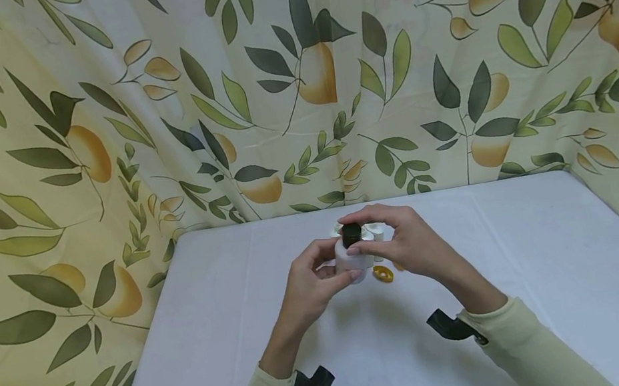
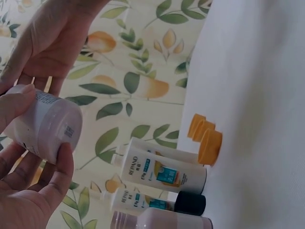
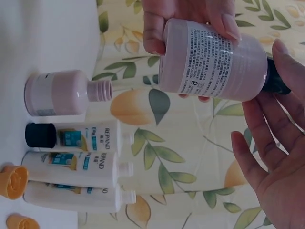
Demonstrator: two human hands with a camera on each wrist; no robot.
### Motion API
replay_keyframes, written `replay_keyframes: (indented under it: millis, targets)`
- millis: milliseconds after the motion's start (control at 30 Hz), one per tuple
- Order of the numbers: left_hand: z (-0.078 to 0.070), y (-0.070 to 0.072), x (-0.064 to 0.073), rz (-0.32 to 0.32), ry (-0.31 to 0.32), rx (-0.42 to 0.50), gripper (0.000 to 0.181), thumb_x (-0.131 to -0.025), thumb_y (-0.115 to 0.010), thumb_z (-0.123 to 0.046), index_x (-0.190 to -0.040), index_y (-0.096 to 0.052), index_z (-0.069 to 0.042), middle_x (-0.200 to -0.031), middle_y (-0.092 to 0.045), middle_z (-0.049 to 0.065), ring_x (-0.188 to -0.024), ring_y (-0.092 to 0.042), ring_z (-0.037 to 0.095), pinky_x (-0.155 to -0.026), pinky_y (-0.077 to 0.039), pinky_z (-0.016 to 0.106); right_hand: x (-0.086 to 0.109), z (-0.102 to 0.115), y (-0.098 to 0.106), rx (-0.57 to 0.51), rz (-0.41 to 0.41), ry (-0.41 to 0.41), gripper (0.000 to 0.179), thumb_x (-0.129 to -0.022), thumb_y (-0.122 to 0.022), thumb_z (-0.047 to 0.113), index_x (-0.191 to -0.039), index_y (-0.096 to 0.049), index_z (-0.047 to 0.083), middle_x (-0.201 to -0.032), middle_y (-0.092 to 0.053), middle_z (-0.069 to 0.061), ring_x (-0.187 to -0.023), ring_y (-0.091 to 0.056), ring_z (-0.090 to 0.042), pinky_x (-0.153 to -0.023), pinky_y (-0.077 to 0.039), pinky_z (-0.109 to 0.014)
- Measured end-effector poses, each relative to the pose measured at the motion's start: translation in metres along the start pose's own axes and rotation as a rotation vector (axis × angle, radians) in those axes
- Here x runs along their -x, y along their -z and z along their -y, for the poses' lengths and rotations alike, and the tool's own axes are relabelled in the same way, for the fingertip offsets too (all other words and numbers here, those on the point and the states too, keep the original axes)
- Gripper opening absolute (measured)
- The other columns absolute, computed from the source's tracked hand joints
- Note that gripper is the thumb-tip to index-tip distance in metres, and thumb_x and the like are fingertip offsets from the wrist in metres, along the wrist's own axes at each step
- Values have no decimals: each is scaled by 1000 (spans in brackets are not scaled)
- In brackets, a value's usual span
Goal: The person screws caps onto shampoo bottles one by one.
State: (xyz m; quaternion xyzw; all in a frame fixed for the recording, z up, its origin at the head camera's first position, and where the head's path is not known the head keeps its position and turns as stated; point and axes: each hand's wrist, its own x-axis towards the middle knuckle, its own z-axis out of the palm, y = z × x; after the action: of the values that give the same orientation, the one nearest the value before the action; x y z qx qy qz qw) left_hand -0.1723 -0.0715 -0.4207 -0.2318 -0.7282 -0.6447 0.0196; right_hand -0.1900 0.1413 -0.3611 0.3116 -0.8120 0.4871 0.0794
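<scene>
A pale pink bottle (image 3: 214,57) with a printed white label and a black cap (image 3: 275,78) is held up over the table. My left hand (image 1: 314,280) grips the bottle's body, thumb on the near side and fingers around the far side. From the right, my right hand (image 1: 404,238) pinches the black cap between thumb and fingers. In the left wrist view the base of the bottle faces the camera, and the cap is hidden there. Behind the hands, a second pink bottle (image 3: 55,93) stands uncapped, its threaded neck showing. A loose black cap (image 3: 40,136) sits beside it.
Several white tubes (image 3: 69,167) without caps stand in a row beside the uncapped bottle. Orange caps (image 2: 209,147) lie on the white table (image 1: 231,313) in front of them. A leaf-and-fruit patterned curtain (image 1: 298,120) hangs behind the table's back edge.
</scene>
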Motion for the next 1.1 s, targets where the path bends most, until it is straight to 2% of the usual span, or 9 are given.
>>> replay_keyframes:
  millis: [133,233,567,867,1100]
  targets:
    - [2,1,0,-8,14,-19,51,-84,-85,-10,-130,-63,-12,-125,-64,4,-112,-63,23,-91,-59,30,0,-1,0,14,-1,8,46,-81,-86,18,-125,-72,13,-120,-72,3,-115,-66,-16,-105,-49,-51]
    - [4,2,1,-9,21,-24,51,-84,-84,-10,-130,-63,-12,-125,-64,4,-112,-63,23,-91,-59,30,1,-2,1,22,-2,6,46,-81,-85,17,-125,-72,14,-120,-72,3,-118,-65,-18,-109,-45,-55]
    - [2,5,1,-23,26,-36,51,-83,-85,-12,-129,-63,-13,-125,-64,4,-113,-63,23,-92,-59,29,1,-4,3,27,-3,-15,43,-84,-83,16,-125,-72,17,-120,-72,1,-120,-64,-22,-111,-41,-61]
    - [4,7,2,2,53,-15,52,-83,-85,-14,-130,-63,-13,-127,-64,3,-114,-63,23,-92,-59,30,1,-6,3,39,4,0,35,-88,-79,10,-122,-73,17,-119,-73,3,-119,-65,-19,-110,-42,-60]
    - [6,6,3,-3,42,-11,52,-83,-86,-12,-130,-63,-14,-127,-63,2,-114,-62,23,-93,-59,31,1,-6,3,28,0,-4,36,-88,-78,8,-123,-73,15,-119,-73,0,-120,-65,-22,-110,-43,-60]
